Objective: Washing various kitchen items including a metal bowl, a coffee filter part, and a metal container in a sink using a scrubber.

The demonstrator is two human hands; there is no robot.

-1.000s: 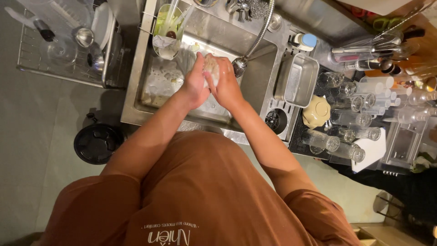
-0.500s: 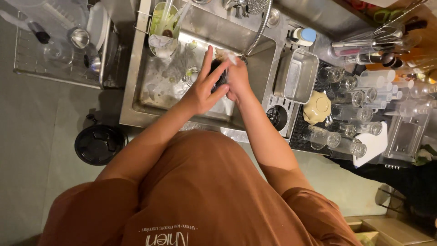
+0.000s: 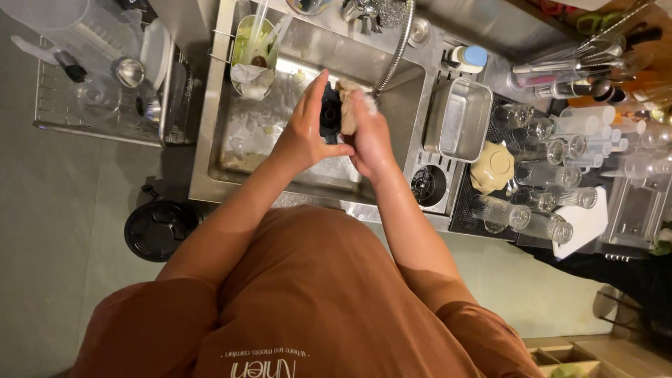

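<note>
Over the steel sink (image 3: 210,140) the two hands meet. The left hand (image 3: 304,133) is clamped on a small black round part (image 3: 330,115), thumb on its near side and fingers stretched up along its far side. The right hand (image 3: 367,136) presses a pale sponge (image 3: 348,105) against that part, fingers curled about the sponge, so both hands are together with the part between them, above the middle of the basin. Just beyond the right hand hangs the flexible tap hose (image 3: 395,52). Beyond and left of the left hand a strainer basket (image 3: 253,56) with green scraps hangs on the basin's rim. Right of the right hand lies a metal tray (image 3: 458,119), then a round beige lid (image 3: 492,168) and rows of clear glasses (image 3: 546,150) on the worktop. Well left of the left hand stands a wire drying rack (image 3: 98,98); below it a black round lid (image 3: 159,229) rests on the floor
</note>
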